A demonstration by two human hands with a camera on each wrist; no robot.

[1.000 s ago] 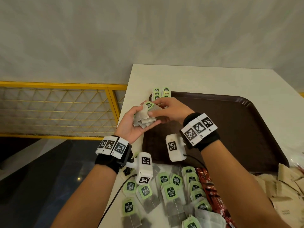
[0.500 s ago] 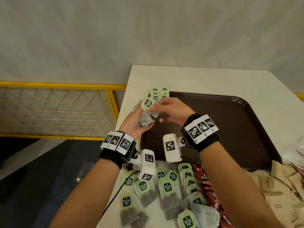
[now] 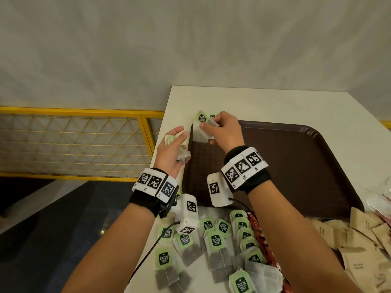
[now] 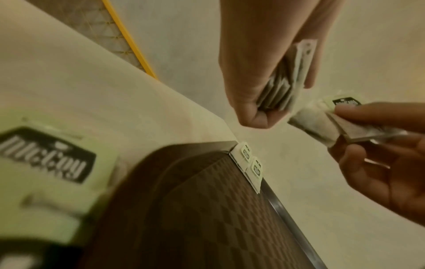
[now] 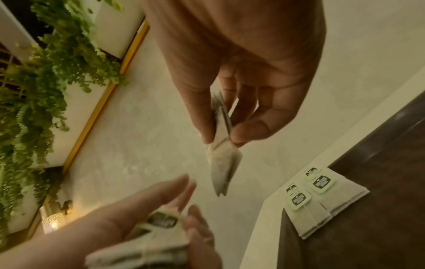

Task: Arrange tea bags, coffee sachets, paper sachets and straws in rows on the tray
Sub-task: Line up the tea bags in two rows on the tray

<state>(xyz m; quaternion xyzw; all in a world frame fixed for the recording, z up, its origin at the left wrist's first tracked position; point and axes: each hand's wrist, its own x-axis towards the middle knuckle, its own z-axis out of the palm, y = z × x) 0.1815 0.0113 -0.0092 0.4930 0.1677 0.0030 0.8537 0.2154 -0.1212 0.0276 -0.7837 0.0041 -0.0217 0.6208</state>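
A brown tray (image 3: 296, 166) lies on the white table (image 3: 275, 104). A few tea bags with green tags (image 5: 322, 200) lie side by side in its far left corner, also shown in the left wrist view (image 4: 250, 163). My right hand (image 3: 206, 125) pinches one tea bag (image 3: 200, 134) by its upper end just above that corner; the bag hangs down (image 5: 223, 158). My left hand (image 3: 179, 144) is off the tray's left edge and grips a stack of tea bags (image 4: 285, 80) against the palm. In the head view my right hand covers most of the laid tea bags.
Several loose tea bags (image 3: 215, 242) lie on the table in front of the tray, with red coffee sachets (image 3: 260, 235) and brown paper sachets (image 3: 359, 240) to their right. The table's left edge drops off beside a yellow railing (image 3: 146, 127).
My right hand has pulled one tea bag off the left hand's stack and carried it toward the tray's far left corner. The two hands have come apart.
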